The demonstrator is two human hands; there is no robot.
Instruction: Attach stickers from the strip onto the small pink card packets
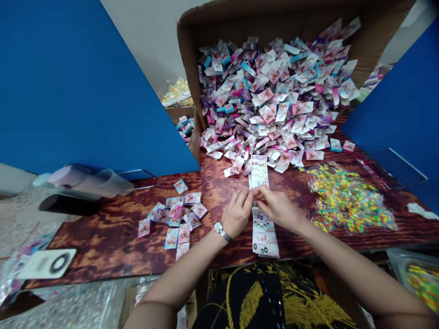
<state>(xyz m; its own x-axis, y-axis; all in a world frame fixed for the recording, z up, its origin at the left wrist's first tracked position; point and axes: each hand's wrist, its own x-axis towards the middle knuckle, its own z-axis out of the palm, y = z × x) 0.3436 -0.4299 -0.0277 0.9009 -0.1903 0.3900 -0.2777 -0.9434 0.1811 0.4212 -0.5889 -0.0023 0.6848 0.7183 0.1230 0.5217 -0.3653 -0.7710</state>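
A long paper leaflet [264, 233] printed with rows of small coloured pictures lies before me, running from the heap of boxes to the table's front edge. My left hand [236, 211], with a silver watch on its wrist, has its fingers closed at the leaflet's left edge, about halfway along. From the other side my right hand [276, 205] pinches at the same spot, its fingertips nearly meeting the left ones. My fingers cover that part of the paper, so anything small between them is hidden. Left of my hands lies a loose group of small printed boxes [176, 211].
A cardboard carton [187, 59] on its side spills many small open boxes [270, 105] onto the table. To the right lies a pile of colourful small packets [350, 196]. Stacked plastic cups [115, 183] and a white phone-like object [50, 264] are at the left. Blue panels [85, 91] flank the table.
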